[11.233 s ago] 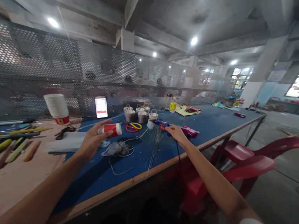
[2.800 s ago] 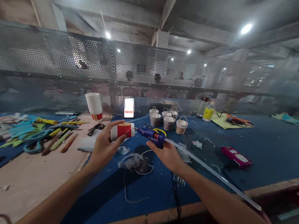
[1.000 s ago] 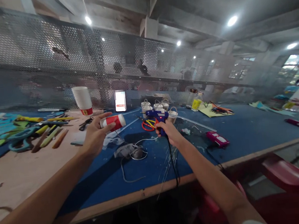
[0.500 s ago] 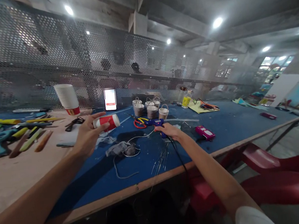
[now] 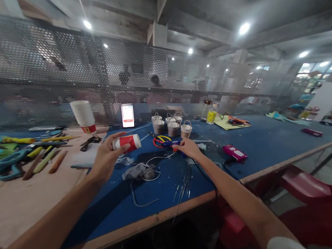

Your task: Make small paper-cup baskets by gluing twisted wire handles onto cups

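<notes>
A red and white paper cup (image 5: pixel 131 142) lies sideways in my left hand (image 5: pixel 110 153), its fingers wrapped round it above the blue table. My right hand (image 5: pixel 188 147) is closed on a blue glue gun (image 5: pixel 172 143), partly hidden by the fingers. Pliers with red and yellow handles (image 5: pixel 159 141) lie just beyond the glue gun. Several small cups with looped handles (image 5: pixel 173 128) stand behind it. Grey yarn (image 5: pixel 142 171) lies in a tangle between my forearms, and a white string runs from it toward the glue gun.
At the left are a stack of white cups (image 5: pixel 83 113), blue scissors (image 5: pixel 8 165) and wooden-handled tools (image 5: pixel 57 161). A lit phone (image 5: pixel 128 115) leans by the mesh panel. A magenta box (image 5: pixel 235 153), yellow bottle (image 5: pixel 212 115) and red chair (image 5: pixel 315 184) are at the right.
The view has tilted up and shifted left, so things appear lower and further right. My right hand and the glue gun sit lower against the table. My left hand still has the cup.
</notes>
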Motion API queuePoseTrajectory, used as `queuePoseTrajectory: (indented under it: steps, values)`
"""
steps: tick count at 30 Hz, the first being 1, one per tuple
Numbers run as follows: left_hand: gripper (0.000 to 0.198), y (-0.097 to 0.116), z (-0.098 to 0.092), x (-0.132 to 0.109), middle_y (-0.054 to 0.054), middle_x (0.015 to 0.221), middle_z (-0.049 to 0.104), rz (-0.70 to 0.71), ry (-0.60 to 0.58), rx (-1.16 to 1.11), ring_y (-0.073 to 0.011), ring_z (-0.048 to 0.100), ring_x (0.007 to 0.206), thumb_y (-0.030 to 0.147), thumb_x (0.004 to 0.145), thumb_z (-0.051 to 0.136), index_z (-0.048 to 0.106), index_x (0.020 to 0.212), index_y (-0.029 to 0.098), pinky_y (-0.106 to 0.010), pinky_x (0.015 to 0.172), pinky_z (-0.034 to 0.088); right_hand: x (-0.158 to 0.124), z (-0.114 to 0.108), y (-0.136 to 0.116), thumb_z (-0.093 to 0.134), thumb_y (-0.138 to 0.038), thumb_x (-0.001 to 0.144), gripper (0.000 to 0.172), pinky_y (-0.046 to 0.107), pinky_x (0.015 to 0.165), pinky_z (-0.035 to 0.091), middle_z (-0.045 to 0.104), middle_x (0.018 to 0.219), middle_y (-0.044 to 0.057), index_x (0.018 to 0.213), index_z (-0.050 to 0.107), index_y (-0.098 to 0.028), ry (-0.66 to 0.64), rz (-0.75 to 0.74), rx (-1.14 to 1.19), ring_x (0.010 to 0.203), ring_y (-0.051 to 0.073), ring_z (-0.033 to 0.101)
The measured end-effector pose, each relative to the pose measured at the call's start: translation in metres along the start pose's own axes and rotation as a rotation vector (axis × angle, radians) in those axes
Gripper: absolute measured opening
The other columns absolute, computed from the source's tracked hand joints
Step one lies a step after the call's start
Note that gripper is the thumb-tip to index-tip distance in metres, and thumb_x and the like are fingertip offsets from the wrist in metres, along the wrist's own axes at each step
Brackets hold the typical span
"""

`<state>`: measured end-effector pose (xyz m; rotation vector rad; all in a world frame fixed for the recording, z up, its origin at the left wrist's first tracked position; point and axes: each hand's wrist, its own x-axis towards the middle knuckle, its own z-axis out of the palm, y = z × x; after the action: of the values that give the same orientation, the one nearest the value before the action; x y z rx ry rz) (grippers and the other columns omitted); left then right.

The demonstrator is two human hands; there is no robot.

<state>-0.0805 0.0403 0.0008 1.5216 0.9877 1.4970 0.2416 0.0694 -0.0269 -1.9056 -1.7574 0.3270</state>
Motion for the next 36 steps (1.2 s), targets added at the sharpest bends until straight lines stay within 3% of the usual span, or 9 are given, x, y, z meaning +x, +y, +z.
queuePoseTrajectory:
  steps: [4,9,14,17,20,23,27,31,36]
  values:
    - [0.055,0.005,0.003,-0.004,-0.001,0.084,0.065,-0.051,-0.013,-0.050,-0.0156,0.058,0.071,0.032,0.073,0.077,0.060,0.125,0.022,-0.029,0.064,0.047,0.001,0.006,0.002,0.061,-0.067,0.079,0.049,0.027,0.063,0.034,0.070,0.084,0.006,0.086,0.064,-0.019,0.051,0.034,-0.149,0.082,0.022,0.064]
    - [0.059,0.009,0.006,-0.008,-0.002,0.089,0.066,-0.011,-0.024,-0.009,-0.0156,0.060,0.073,0.033,0.071,0.079,0.059,0.126,0.020,-0.027,0.064,0.047,-0.003,0.005,0.003,0.063,-0.064,0.080,0.045,0.028,0.067,0.038,0.068,0.083,0.006,0.083,0.065,-0.019,0.051,0.017,-0.196,0.084,0.022,0.064]
    - [0.060,0.016,0.011,-0.012,-0.002,0.087,0.067,-0.010,-0.014,0.022,-0.0163,0.060,0.070,0.035,0.070,0.079,0.060,0.125,0.020,-0.027,0.061,0.047,-0.021,-0.003,-0.025,0.061,-0.046,0.087,0.029,0.031,0.078,0.043,0.066,0.097,0.008,0.084,0.064,-0.018,0.220,-0.237,-0.062,0.093,0.022,0.062]
    - [0.057,0.020,0.015,-0.015,-0.003,0.090,0.068,-0.009,-0.005,0.038,-0.0161,0.060,0.070,0.035,0.071,0.079,0.061,0.123,0.020,-0.026,0.060,0.047,-0.039,0.003,-0.066,0.060,-0.040,0.088,0.023,0.028,0.068,0.048,0.067,0.089,0.004,0.093,0.063,-0.018,-0.108,-0.328,0.382,0.070,0.015,0.064]
    - [0.055,0.022,0.015,-0.017,-0.004,0.094,0.068,0.027,0.005,0.048,-0.0172,0.062,0.074,0.036,0.073,0.076,0.060,0.123,0.020,-0.028,0.064,0.048,-0.056,0.019,-0.106,0.065,-0.035,0.085,0.024,0.027,0.058,0.050,0.067,0.095,0.004,0.101,0.058,-0.018,-0.454,-0.263,0.841,0.058,0.012,0.065]
    - [0.054,0.022,0.013,-0.017,-0.004,0.097,0.069,0.073,0.021,0.042,-0.0186,0.063,0.080,0.036,0.074,0.075,0.059,0.123,0.020,-0.029,0.070,0.050,-0.066,0.034,-0.131,0.077,-0.033,0.074,0.040,0.029,0.063,0.056,0.066,0.106,0.004,0.104,0.055,-0.019,-0.663,-0.161,1.190,0.064,0.014,0.069]
    - [0.052,0.021,0.010,-0.016,-0.004,0.098,0.069,0.072,0.005,0.037,-0.0199,0.064,0.082,0.033,0.076,0.073,0.057,0.124,0.020,-0.031,0.071,0.051,-0.065,0.044,-0.137,0.082,-0.036,0.069,0.045,0.029,0.070,0.056,0.070,0.091,0.003,0.103,0.057,-0.018,-0.852,-0.132,1.349,0.068,0.015,0.070]
    - [0.051,0.021,0.012,-0.016,-0.005,0.099,0.069,0.075,0.009,0.053,-0.0202,0.063,0.082,0.032,0.075,0.072,0.059,0.122,0.019,-0.030,0.069,0.049,-0.061,0.044,-0.130,0.077,-0.042,0.075,0.034,0.023,0.063,0.049,0.064,0.070,-0.001,0.089,0.063,-0.015,-0.606,-0.146,1.131,0.059,0.010,0.060]
    - [0.053,0.022,0.010,-0.016,-0.002,0.087,0.067,0.030,0.004,0.135,-0.0171,0.060,0.068,0.037,0.076,0.072,0.059,0.125,0.021,-0.026,0.057,0.044,-0.058,0.027,-0.119,0.059,-0.042,0.091,0.027,0.024,0.065,0.043,0.067,0.077,0.001,0.089,0.071,-0.018,-0.179,-0.487,0.684,0.070,0.013,0.059]
